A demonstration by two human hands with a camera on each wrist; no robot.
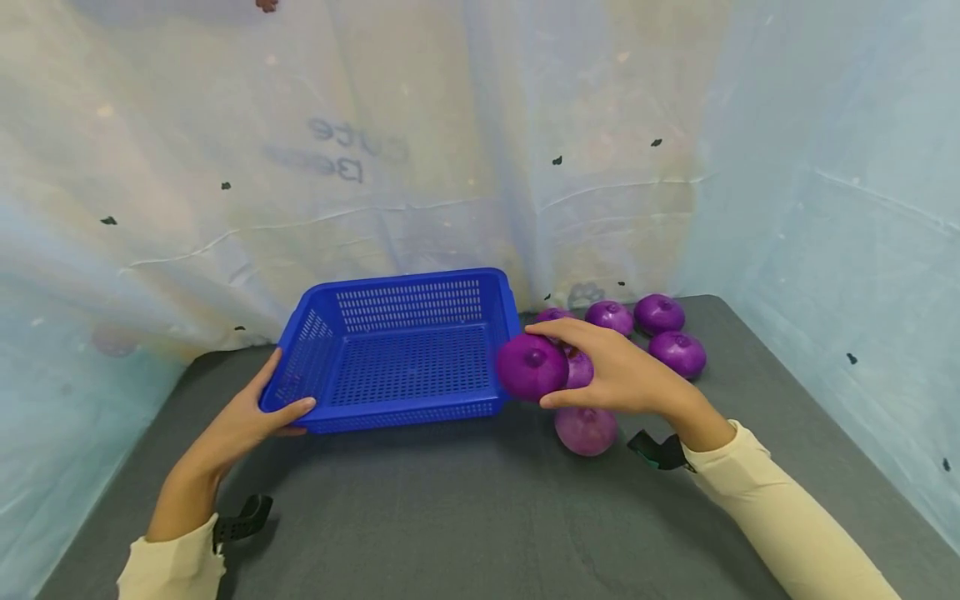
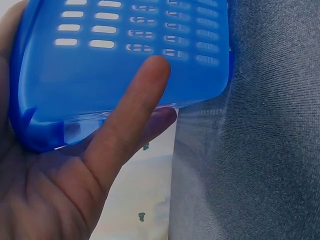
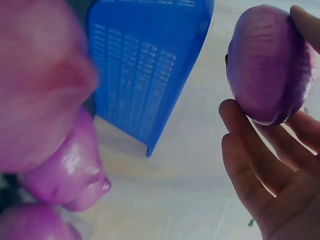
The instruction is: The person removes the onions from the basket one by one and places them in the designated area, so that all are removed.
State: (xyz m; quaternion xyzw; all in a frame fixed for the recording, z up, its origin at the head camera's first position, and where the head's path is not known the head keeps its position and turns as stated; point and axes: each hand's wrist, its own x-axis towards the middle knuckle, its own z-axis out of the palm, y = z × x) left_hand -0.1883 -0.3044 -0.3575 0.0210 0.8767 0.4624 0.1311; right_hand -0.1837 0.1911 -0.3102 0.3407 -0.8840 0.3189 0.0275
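Note:
A blue plastic basket (image 1: 412, 362) with slotted walls is tilted up toward the camera. At its near left corner my left hand (image 1: 243, 417) grips it; in the left wrist view a straight finger (image 2: 130, 115) lies along the basket wall (image 2: 75, 75). My right hand (image 1: 615, 367) holds a purple onion (image 1: 531, 367) between thumb and fingers, just off the basket's right side. In the right wrist view the held onion (image 3: 267, 65) is raised beside the basket (image 3: 145, 65). No onion shows inside the basket.
Behind and below my right hand lie several more onions, among them a paler one (image 1: 587, 430) in front and a dark one (image 1: 677, 354) at the right. A dark grey table (image 1: 450, 517) is beneath. Pale printed sheets (image 1: 420, 133) hang along the back and sides.

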